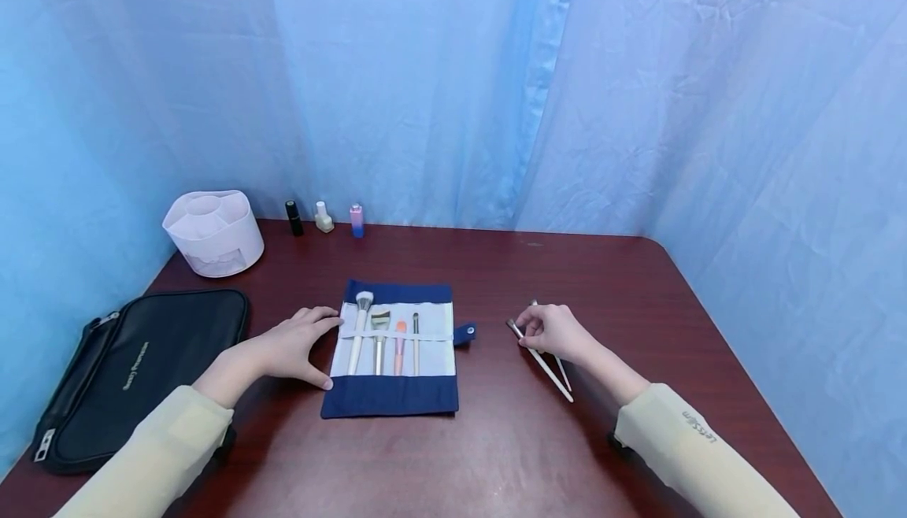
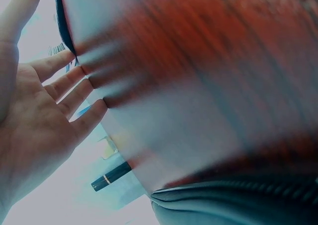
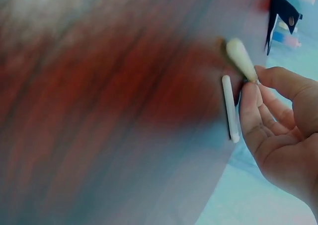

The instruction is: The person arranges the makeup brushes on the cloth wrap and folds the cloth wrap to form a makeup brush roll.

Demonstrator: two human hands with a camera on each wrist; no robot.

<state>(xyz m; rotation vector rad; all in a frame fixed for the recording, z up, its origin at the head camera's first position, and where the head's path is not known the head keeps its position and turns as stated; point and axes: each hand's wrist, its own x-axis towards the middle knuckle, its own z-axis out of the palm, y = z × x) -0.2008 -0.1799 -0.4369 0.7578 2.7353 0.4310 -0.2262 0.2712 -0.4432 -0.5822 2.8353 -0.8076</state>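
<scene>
A navy and white brush roll (image 1: pixel 390 397) lies unrolled on the table, with several makeup brushes tucked under its strap, among them a white-handled brush (image 1: pixel 358 337) and a short pink brush (image 1: pixel 400 349). My left hand (image 1: pixel 294 345) rests at the roll's left edge, fingers spread, the thumb at its lower left corner. To the right of the roll, my right hand (image 1: pixel 556 331) pinches a makeup brush (image 3: pixel 240 58) between thumb and fingers near its bristle end, the pale handle slanting toward me. Another pale-handled brush (image 3: pixel 229 108) lies on the table beside it, partly hidden by the hand in the head view.
A black zipped case (image 1: pixel 152 376) lies at the left under my forearm. Behind it stands a white round organizer (image 1: pixel 220 238). A black lipstick tube (image 1: pixel 294 219), a nail polish bottle (image 1: pixel 323 219) and a pink-blue bottle (image 1: pixel 357 221) line the back edge, before blue curtains.
</scene>
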